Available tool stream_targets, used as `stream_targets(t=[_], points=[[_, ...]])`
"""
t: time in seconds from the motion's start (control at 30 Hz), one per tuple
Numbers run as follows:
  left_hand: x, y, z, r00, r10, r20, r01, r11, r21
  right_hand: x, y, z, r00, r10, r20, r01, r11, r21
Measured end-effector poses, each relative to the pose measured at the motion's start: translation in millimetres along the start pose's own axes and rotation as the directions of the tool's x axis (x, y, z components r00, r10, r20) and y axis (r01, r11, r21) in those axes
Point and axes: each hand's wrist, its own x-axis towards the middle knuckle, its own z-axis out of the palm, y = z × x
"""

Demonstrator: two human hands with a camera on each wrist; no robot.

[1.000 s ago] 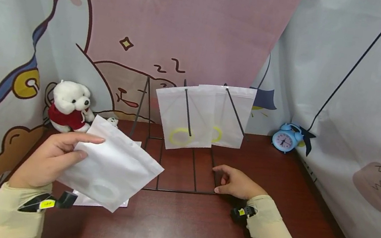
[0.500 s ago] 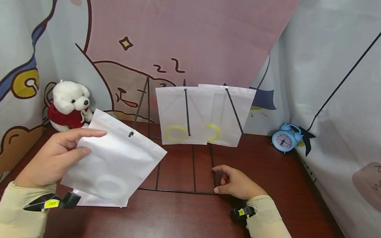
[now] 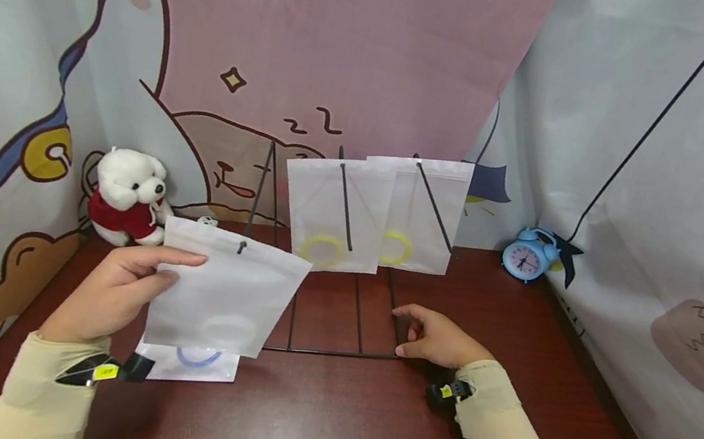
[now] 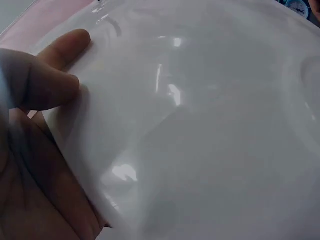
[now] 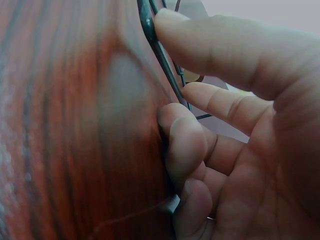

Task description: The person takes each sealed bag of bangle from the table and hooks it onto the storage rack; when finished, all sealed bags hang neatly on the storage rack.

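In the head view my left hand (image 3: 101, 295) pinches the left edge of a white zip pouch (image 3: 217, 302) between thumb and fingers. A black hook tip (image 3: 241, 247) pokes out through the hole near the pouch's top. Most of the left wrist view is filled by this glossy pouch (image 4: 200, 150). My right hand (image 3: 443, 339) holds the front right corner of a black wire rack (image 3: 331, 353), thumb against the bar (image 5: 162, 62) in the right wrist view. Two more white pouches, left (image 3: 313, 202) and right (image 3: 426, 250), hang on rack hooks, each showing a yellow ring.
Another pouch with a blue ring (image 3: 197, 360) lies on the dark red table (image 3: 319, 429), partly under the held pouch. A white plush bear (image 3: 128, 192) sits at the back left. A blue alarm clock (image 3: 525, 258) stands at the back right against the cloth wall.
The left hand has turned the pouch more upright and shifted it slightly right, and the hook tip now shows through its hole. The hanging left pouch swung slightly. My right hand stays put.
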Motion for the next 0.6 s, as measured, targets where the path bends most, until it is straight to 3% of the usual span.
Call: stream_targets(t=[0.3, 0.47, 0.6], points=[[6.8, -12.3, 7.0, 0.989, 0.089, 0.118, -0.081, 0.994, -0.076, -1, -1, -1.0, 1.0, -0.012, 0.008, 0.012, 1.0, -0.002], [8.9, -16.2, 12.1, 0.979, 0.075, 0.189, -0.055, 0.993, -0.109, -2, -2, -0.8, 1.0, -0.027, 0.008, 0.027, 1.0, 0.001], [10.2, -17.9, 16.2, 0.969, 0.028, 0.246, -0.007, 0.996, -0.084, -2, -2, -0.6, 1.0, -0.017, 0.007, 0.017, 1.0, 0.002]])
